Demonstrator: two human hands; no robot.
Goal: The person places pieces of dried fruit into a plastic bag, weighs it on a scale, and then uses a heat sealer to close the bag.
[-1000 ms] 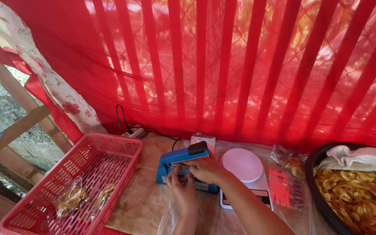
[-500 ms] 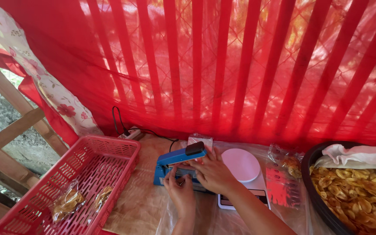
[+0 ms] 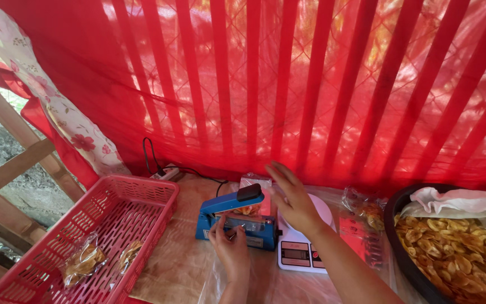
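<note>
The blue heat sealer (image 3: 236,218) sits on the counter (image 3: 178,264), its arm raised. Your left hand (image 3: 230,247) pinches a clear bag at the sealer's front edge. Your right hand (image 3: 291,198) hovers open, fingers spread, just right of the sealer, above the white scale (image 3: 302,249). Left of the sealer stands a red basket (image 3: 94,236); far right, a bowl of chips (image 3: 457,253).

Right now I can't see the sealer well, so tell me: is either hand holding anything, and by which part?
The left hand pinches a clear bag's edge at the blue sealer. The right hand is open, holding nothing.
</note>
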